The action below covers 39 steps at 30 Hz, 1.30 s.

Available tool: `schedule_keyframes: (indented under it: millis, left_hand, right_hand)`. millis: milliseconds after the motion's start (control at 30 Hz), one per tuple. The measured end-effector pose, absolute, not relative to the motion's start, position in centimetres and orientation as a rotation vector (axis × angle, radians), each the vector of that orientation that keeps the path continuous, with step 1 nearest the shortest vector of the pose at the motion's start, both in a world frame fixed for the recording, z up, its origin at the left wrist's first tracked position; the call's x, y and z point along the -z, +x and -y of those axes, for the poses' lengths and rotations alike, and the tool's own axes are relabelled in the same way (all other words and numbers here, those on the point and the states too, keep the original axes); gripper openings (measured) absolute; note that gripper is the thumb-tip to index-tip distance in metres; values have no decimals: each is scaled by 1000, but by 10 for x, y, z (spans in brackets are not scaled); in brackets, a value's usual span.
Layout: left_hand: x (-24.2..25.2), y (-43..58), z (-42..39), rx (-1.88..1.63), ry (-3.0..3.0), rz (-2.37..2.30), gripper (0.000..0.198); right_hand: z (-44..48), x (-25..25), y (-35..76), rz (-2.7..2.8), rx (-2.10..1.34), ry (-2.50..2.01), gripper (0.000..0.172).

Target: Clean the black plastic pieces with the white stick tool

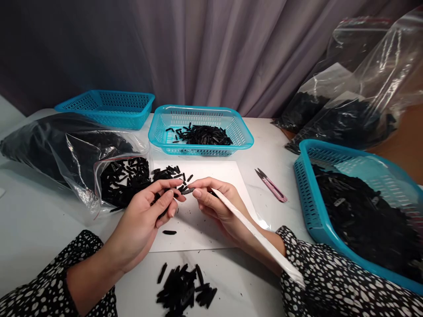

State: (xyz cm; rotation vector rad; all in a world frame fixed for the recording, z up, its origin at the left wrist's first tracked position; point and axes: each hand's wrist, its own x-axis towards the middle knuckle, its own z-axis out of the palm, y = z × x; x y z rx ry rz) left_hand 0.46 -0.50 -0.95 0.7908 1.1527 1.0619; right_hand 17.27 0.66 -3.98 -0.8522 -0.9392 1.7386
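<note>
My left hand (140, 224) is closed, with several small black strips tucked in its curled fingers. Opposite it, over the white sheet (211, 240), the thumb and forefinger of my right hand (231, 209) pinch a small flat black piece (187, 191) with its tip toward the left fingertips. A long white stick-like tool (261, 237) is also held in my right hand and slants back over the wrist to the sleeve; its front end is hidden in the grip. One loose strip (169, 232) lies on the sheet. Nearer me is a pile of black strips (180, 288).
A clear bag (76, 154) spills black pieces at left. Behind the sheet stands a blue basket (155, 132) with black pieces, beside another blue basket (119, 119). Pink-handled thread snips (271, 186) lie right, near a fuller blue basket (306, 193) and more filled bags (350, 119).
</note>
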Motion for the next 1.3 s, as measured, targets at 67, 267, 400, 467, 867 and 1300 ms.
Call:
schedule_keyframes:
  millis: [67, 267, 400, 467, 867, 1300]
  left_hand:
    - [11, 4, 5, -1053, 808, -1141, 34]
    - [12, 6, 7, -1037, 834, -1128, 28]
    - [12, 7, 7, -1039, 833, -1138, 31]
    - [12, 8, 8, -1037, 826, -1144, 33]
    - [7, 10, 17, -993, 894, -1122, 27]
    - [11, 6, 7, -1062, 860, -1227, 34]
  right_hand:
    - [-7, 41, 173, 923, -1745, -831, 21]
    - [-9, 47, 175, 884, -1784, -696, 17]
    - [-8, 47, 172, 1110, -1647, -830, 21]
    - [-6, 46, 170, 1289, -1504, -914, 22]
    - [-10, 46, 176, 1660, -828, -827, 12]
    - [-9, 46, 173, 1218, -1443, -936, 23]
